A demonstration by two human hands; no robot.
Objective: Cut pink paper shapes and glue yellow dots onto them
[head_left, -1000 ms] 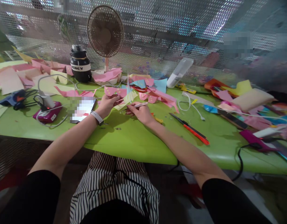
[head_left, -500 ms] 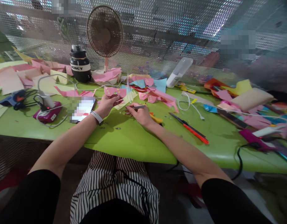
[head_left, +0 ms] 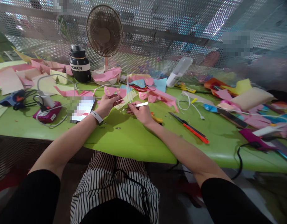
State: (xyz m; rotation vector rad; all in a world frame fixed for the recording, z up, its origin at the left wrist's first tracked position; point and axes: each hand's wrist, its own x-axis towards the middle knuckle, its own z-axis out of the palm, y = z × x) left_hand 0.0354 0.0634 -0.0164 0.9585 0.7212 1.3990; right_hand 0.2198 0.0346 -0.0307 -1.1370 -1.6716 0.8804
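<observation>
My left hand (head_left: 108, 105), with a white watch on the wrist, pinches the edge of a small pale yellow paper piece (head_left: 127, 99) just above the table. In my right hand (head_left: 140, 112) are slim metal tweezers (head_left: 141, 105). Their flat back end points up and right over the hand, while the tips point left, low beside the yellow paper. Pink paper (head_left: 115, 91) with yellow marks lies just behind my left fingers. Part of a yellow-handled tool (head_left: 157, 117) shows from behind my right wrist. Small scraps (head_left: 117, 128) lie in front of my hands.
A lit phone (head_left: 84, 109) and a purple power strip (head_left: 49, 112) lie left. A black bottle (head_left: 80, 65) and a fan (head_left: 104, 31) stand behind. Right are a red-handled cutting tool (head_left: 190, 129), a white cable (head_left: 192, 107) and a clear-topped bottle (head_left: 179, 72). Coloured paper (head_left: 12, 79) covers the far left.
The tweezers have turned and tilted slightly in my right hand; their back end sits a little higher and catches the light. My left hand stays in place on the yellow paper.
</observation>
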